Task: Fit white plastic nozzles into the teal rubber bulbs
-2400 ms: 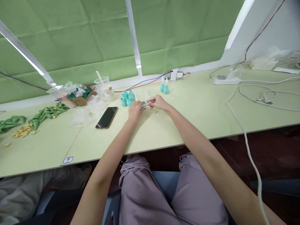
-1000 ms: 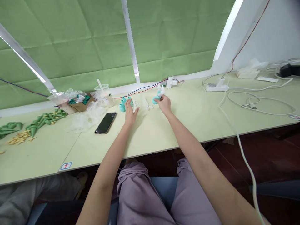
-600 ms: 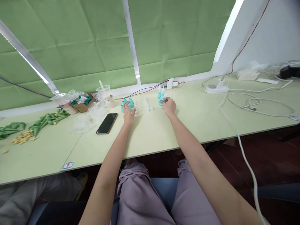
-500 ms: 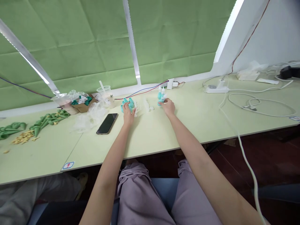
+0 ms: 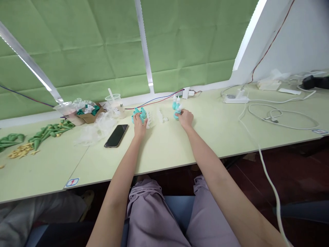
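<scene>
My right hand (image 5: 186, 119) pinches a small teal squeeze bottle (image 5: 176, 115) with a white tip, low over the table. Two like it, teal bottles with white pointed tips (image 5: 174, 104), stand upright just behind. My left hand (image 5: 140, 125) rests with fingers apart over a cluster of teal bottles without tips (image 5: 136, 110), its fingertips touching them. Beside its thumb lie several small white pieces (image 5: 149, 118), partly hidden by the hand. Between my hands sits another little group of whitish, translucent parts (image 5: 161, 117), too small to make out.
A phone (image 5: 116, 136) lies left of my left hand. Beyond it are crumpled clear plastic (image 5: 96, 128), a cup with a straw (image 5: 116, 104), a cardboard box (image 5: 91, 117), and green (image 5: 51, 132) and yellow pieces (image 5: 22, 151). At right, a power strip (image 5: 235, 99) trails white cables (image 5: 290, 118).
My right hand has shifted slightly down, and the teal bottle in it now stands with its white tip up, in front of the other two. My left hand stays at the teal cluster.
</scene>
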A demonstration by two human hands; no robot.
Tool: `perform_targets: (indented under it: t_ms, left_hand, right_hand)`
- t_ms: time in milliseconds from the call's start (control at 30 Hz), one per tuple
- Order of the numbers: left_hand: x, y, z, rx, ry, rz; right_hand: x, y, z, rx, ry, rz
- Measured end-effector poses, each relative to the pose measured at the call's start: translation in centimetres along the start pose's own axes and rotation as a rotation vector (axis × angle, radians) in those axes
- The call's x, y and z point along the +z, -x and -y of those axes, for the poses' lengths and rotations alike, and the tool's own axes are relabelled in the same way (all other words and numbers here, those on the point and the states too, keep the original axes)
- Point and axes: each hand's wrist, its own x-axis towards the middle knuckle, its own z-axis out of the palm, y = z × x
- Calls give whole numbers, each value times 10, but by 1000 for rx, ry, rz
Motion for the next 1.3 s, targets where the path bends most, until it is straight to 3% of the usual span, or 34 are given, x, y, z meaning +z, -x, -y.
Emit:
perform_targets:
  t_ms: [167,367,733,967,1300]
  left_hand:
    - [-1,0,0,-21,14,6]
    - [0,-1,3,1,4,-21]
    - [3,0,8,5,55,-63]
    - [5,-1,12,19,104,-95]
    - [8,1,13,35,42,-49]
  right_hand:
    - [-2,-1,-3,73,-13,-20]
    - [2,0,-5,-12,103,-41]
    - [6,4,-3,33,95,-71]
    - [9,-7,-16,181,79,-116]
    - [17,-38,-28,7,195,-75]
